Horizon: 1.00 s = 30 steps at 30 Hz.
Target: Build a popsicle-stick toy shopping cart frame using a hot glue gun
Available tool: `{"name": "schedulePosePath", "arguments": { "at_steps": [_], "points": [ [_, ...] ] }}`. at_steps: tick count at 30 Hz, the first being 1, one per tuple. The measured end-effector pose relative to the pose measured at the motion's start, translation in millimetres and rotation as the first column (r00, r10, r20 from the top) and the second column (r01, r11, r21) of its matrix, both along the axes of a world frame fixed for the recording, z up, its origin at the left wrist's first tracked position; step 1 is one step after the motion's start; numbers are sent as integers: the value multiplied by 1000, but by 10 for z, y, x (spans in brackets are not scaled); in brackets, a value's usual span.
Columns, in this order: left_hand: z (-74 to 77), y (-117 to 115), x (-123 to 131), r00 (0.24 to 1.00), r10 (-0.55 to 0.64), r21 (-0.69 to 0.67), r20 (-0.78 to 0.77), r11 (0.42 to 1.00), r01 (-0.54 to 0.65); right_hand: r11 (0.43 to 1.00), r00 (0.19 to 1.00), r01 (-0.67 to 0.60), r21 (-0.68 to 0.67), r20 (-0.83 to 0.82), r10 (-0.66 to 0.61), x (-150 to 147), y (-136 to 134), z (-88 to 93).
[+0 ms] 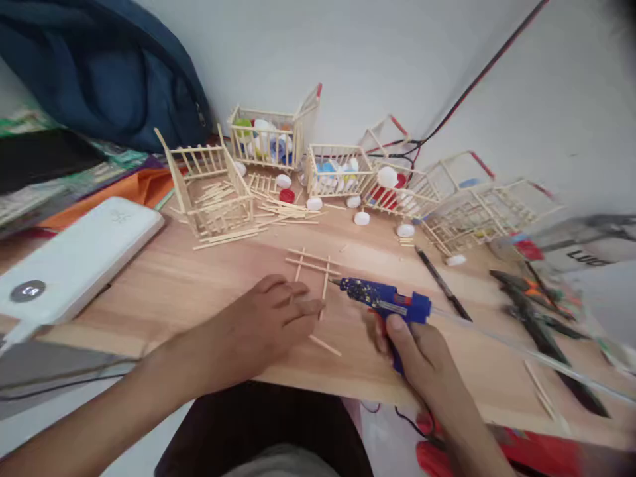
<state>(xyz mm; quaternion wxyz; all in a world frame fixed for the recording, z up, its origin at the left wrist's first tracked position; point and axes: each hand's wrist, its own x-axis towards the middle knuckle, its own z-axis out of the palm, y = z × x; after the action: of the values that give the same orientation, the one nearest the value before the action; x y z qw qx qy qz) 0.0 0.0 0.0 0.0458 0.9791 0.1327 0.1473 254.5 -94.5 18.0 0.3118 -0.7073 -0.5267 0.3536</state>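
My right hand (415, 351) is closed round the handle of a blue glue gun (382, 299), whose nozzle points left at a small frame of thin wooden sticks (313, 264) lying flat on the wooden table (199, 278). My left hand (268, 317) rests palm down with fingers stretched out, its fingertips pressing on the near end of the stick frame. A loose stick (325, 345) lies between my hands.
Several stick-built baskets (265, 136) with bottle caps stand along the back by the wall, one unfinished (209, 189) at left. A white power bank (74, 255) lies far left, a blue bag (99, 73) behind it. Pliers (531, 301) and a black pen (442, 283) lie at right.
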Motion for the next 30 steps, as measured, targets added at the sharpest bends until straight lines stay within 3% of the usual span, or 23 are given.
{"name": "schedulePosePath", "arguments": {
  "at_steps": [5,9,16,24,30],
  "points": [
    [55,-9,-2,1000,-1,-3,-21,1000,1,997,980,37,72,-197,-22,-36,-56,33],
    [90,-38,-27,998,15,37,64,999,-17,986,974,71,152,-224,-35,-65,-65,78],
    [69,-79,-65,989,96,89,109,990,-106,989,996,-78,123,-44,84,-202,65,36],
    [63,-76,-79,977,171,82,129,980,-183,985,986,-151,81,82,145,-279,102,-14],
    [57,-83,-73,978,161,51,133,984,-170,980,978,-177,91,131,164,-311,138,-2]
  ]
}}
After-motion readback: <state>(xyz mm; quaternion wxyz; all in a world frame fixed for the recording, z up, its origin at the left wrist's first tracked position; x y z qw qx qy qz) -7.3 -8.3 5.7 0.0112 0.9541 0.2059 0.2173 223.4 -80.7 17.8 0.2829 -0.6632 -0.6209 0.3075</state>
